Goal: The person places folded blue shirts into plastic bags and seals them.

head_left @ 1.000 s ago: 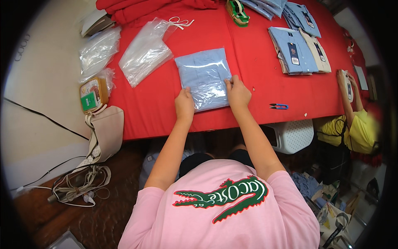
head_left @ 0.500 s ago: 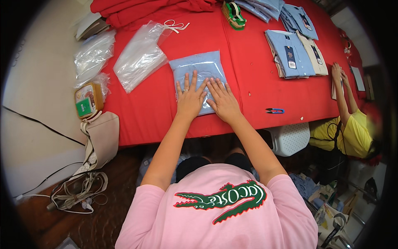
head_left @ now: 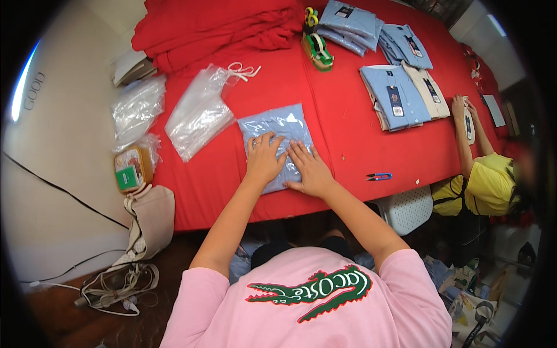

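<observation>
A folded light-blue shirt in a clear plastic bag (head_left: pixel 277 119) lies flat on the red-covered table before me. Both my hands press on its near half. My left hand (head_left: pixel 265 158) rests on the left part with its fingers a little bent and apart; a ring is on one finger. My right hand (head_left: pixel 311 171) is spread flat on the right part, thumb pointing toward my left hand. Neither hand grips anything. The palms hide the near part of the packet.
Clear bags (head_left: pixel 198 113) lie to the left, a tape dispenser (head_left: pixel 317 51) beyond. Folded shirts with tags (head_left: pixel 392 95) are stacked at right, bagged shirts (head_left: pixel 348 24) behind. Blue thread snips (head_left: pixel 379 176) lie near the front edge. A co-worker's hands (head_left: pixel 464 107) handle a pale tagged piece.
My left fingers have bent and drawn back toward me, while my right hand stays spread on the bag. The whole view has shifted, showing more of the table's far side.
</observation>
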### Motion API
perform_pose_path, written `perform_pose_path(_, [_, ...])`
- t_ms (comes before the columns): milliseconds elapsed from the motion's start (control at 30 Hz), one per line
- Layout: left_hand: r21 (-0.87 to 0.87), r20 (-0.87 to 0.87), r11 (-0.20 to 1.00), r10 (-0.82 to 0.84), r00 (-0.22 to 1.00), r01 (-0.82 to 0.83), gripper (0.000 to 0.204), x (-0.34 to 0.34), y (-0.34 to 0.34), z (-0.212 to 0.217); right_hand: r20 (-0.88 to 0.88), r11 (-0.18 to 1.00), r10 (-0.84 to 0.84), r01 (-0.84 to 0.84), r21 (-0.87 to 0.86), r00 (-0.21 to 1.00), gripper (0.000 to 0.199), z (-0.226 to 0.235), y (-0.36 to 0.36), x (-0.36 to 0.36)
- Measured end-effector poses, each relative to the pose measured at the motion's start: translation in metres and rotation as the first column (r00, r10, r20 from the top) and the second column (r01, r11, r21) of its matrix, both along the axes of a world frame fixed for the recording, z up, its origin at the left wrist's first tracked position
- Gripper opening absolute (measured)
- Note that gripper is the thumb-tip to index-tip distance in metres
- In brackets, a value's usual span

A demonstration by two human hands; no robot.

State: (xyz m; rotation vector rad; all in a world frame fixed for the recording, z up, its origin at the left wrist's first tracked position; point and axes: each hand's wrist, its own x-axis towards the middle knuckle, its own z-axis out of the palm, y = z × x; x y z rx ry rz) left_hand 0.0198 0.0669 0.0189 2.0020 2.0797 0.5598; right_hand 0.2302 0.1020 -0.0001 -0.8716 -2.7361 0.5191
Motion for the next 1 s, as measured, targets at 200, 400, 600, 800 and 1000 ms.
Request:
perform_pose_path(200, [0.136, -0.208, 0.989, 0.078, 0.975, -0.050, 0.062, -0.006, 0.020, -0.025, -0.074, 0.995, 0.082, -0.077, 0.064, 0.994, 0.094, 0.006, -0.025, 0.022])
perform_pose_path(400, [0.052, -0.164, 0.998, 0.056, 0.985, -0.048, 0.062, -0.001, 0.017, -0.028, -0.109, 0.993, 0.102, -0.095, 0.069, 0.989, 0.068, 0.004, -0.014, 0.043])
perform_pose_path(600, [-0.009, -0.040, 1.000, -0.004, 0.999, 0.004, 0.057, -0.029, 0.024, -0.027, -0.184, 0.989, 0.137, -0.125, 0.077, 0.973, 0.044, 0.019, 0.016, 0.021])
perform_pose_path(800, [-0.302, 0.938, 0.798, 0.346, 0.013, 0.521, 0.103, -0.069, 0.034, 0.068, -0.518, 0.876, -0.257, -0.030, -0.482, 0.816, 0.035, 0.145, 0.039, 0.031])
perform_pose_path(1000, [-0.090, 0.949, 0.936, 0.185, -0.257, 0.340, 0.088, -0.020, -0.025, 0.096, -0.529, 0.633, -0.543, -0.096, -0.768, 0.652, 0.037, 0.174, 0.073, 0.056])
